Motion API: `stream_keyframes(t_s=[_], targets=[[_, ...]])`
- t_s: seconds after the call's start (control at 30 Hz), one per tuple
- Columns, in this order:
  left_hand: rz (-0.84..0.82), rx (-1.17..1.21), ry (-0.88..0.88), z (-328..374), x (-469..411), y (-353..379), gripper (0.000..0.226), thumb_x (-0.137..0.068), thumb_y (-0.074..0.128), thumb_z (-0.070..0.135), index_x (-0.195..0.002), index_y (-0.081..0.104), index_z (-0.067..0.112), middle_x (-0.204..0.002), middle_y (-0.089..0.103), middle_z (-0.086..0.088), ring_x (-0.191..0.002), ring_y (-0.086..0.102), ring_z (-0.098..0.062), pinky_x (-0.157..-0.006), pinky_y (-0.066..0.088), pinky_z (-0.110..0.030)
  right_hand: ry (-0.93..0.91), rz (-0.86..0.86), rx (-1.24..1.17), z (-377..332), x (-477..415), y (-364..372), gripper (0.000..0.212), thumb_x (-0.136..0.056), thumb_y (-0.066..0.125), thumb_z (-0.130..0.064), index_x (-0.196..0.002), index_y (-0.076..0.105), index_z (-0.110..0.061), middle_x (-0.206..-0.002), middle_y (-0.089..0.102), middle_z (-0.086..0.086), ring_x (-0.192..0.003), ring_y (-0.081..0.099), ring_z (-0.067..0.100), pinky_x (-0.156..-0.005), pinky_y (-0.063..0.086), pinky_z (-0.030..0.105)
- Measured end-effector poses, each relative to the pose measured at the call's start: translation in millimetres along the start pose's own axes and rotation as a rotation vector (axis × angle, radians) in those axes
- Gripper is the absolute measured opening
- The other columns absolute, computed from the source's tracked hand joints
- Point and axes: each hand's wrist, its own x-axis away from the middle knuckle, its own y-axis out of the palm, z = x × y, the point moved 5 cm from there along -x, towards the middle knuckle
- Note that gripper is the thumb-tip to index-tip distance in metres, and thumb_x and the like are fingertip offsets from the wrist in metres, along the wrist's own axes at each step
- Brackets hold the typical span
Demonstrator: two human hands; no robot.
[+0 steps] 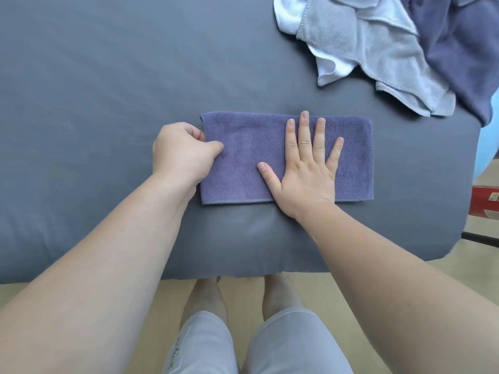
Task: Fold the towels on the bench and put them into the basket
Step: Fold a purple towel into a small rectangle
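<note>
A purple towel [243,147], folded into a long rectangle, lies flat on the grey bench [108,90] in front of me. My left hand [181,155] pinches the towel's left edge between thumb and curled fingers. My right hand [307,168] lies flat on the towel's right half, fingers straight and spread, pressing it down. No basket is in view.
A loose pile of towels [383,47], white, grey and dark purple, lies at the bench's far right corner. A red box [484,201] and a light blue round object [483,147] stand off the bench's right edge. My legs and the wooden floor show below the front edge.
</note>
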Motion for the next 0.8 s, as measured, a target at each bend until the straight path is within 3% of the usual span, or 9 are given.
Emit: stream_keyframes(t_s=[0.13,0.2,0.3,0.37,0.47,0.57,0.63,0.7,0.8], targets=[[-0.004,0.079,0.022,9.0,17.3,2.9,0.019,-0.067,0.070,0.012,-0.065,0.052,0.017,-0.058,0.054,0.008,-0.054,0.048,-0.015,-0.052,0.042,-0.028,-0.006,-0.023,0.014,-0.2,-1.7,1.8,0.091,-0.092,0.010,-0.078,-0.160,-0.011,-0.021,-0.167,-0.021,-0.001,-0.153,-0.022,0.027,-0.120,-0.009,0.062],[-0.031,0.134,0.024,13.3,28.4,5.4,0.010,-0.075,0.068,0.006,-0.079,0.061,0.012,-0.070,0.066,0.004,-0.060,0.061,-0.017,-0.056,0.052,-0.032,-0.010,-0.045,0.004,-0.3,-1.7,2.3,0.091,-0.092,0.009,-0.078,-0.159,-0.012,-0.021,-0.167,-0.023,0.000,-0.152,-0.024,0.027,-0.120,-0.010,0.062],[-0.063,0.230,0.041,25.1,45.8,5.2,0.021,-0.082,0.067,0.003,-0.094,0.069,0.020,-0.082,0.075,0.002,-0.075,0.074,-0.016,-0.069,0.063,-0.039,-0.039,-0.072,-0.037,1.7,-1.3,-0.9,0.088,-0.093,0.007,-0.076,-0.160,-0.013,-0.022,-0.166,-0.025,-0.002,-0.151,-0.027,0.025,-0.120,-0.012,0.060],[-0.058,0.263,0.109,39.0,56.4,2.9,0.024,-0.082,0.069,0.004,-0.098,0.069,0.022,-0.082,0.075,0.000,-0.075,0.074,-0.016,-0.067,0.063,-0.040,-0.065,-0.074,-0.188,5.4,-1.0,-7.4,0.084,-0.093,0.006,-0.073,-0.161,-0.006,-0.025,-0.167,-0.020,-0.005,-0.152,-0.025,0.020,-0.120,-0.015,0.056],[-0.075,0.315,0.228,63.5,73.0,10.2,0.025,-0.080,0.072,0.005,-0.100,0.070,0.020,-0.081,0.075,-0.005,-0.072,0.074,-0.018,-0.063,0.062,-0.039,-0.035,-0.050,-0.713,19.4,2.6,-28.7,0.075,-0.097,0.013,-0.063,-0.161,0.016,-0.023,-0.169,0.002,-0.005,-0.155,-0.007,0.011,-0.124,-0.013,0.043],[-0.112,0.279,0.333,85.6,88.6,38.5,0.024,-0.077,0.073,0.008,-0.098,0.072,0.020,-0.077,0.073,-0.007,-0.070,0.072,-0.026,-0.062,0.061,-0.046,0.081,0.090,-0.992,47.8,9.5,-56.2,0.059,-0.103,0.031,-0.048,-0.148,0.048,-0.013,-0.156,0.043,0.000,-0.147,0.033,0.011,-0.123,0.020,0.032],[-0.110,0.197,0.385,95.5,95.2,65.0,0.024,-0.075,0.075,0.010,-0.093,0.071,0.025,-0.074,0.072,-0.004,-0.067,0.070,-0.024,-0.064,0.061,-0.045,0.155,0.183,-1.026,69.6,13.1,-70.1,0.048,-0.105,0.038,-0.040,-0.124,0.066,-0.006,-0.128,0.068,0.007,-0.125,0.058,0.019,-0.106,0.044,0.034],[-0.098,0.107,0.432,102.9,98.9,91.8,0.024,-0.076,0.075,0.011,-0.091,0.069,0.029,-0.071,0.071,0.001,-0.062,0.066,-0.014,-0.065,0.059,-0.035,0.239,0.188,-1.109,89.1,13.4,-77.5,0.042,-0.105,0.042,-0.038,-0.099,0.071,-0.008,-0.097,0.074,0.007,-0.097,0.070,0.023,-0.087,0.055,0.045],[-0.081,0.003,0.495,112.4,104.5,128.6,0.023,-0.077,0.073,0.013,-0.091,0.067,0.030,-0.068,0.066,0.007,-0.056,0.056,-0.003,-0.062,0.052,-0.020,0.314,0.073,-1.220,110.6,11.3,-76.8,0.031,-0.104,0.050,-0.034,-0.085,0.070,-0.021,-0.081,0.074,0.005,-0.076,0.073,0.020,-0.072,0.062,0.047]])
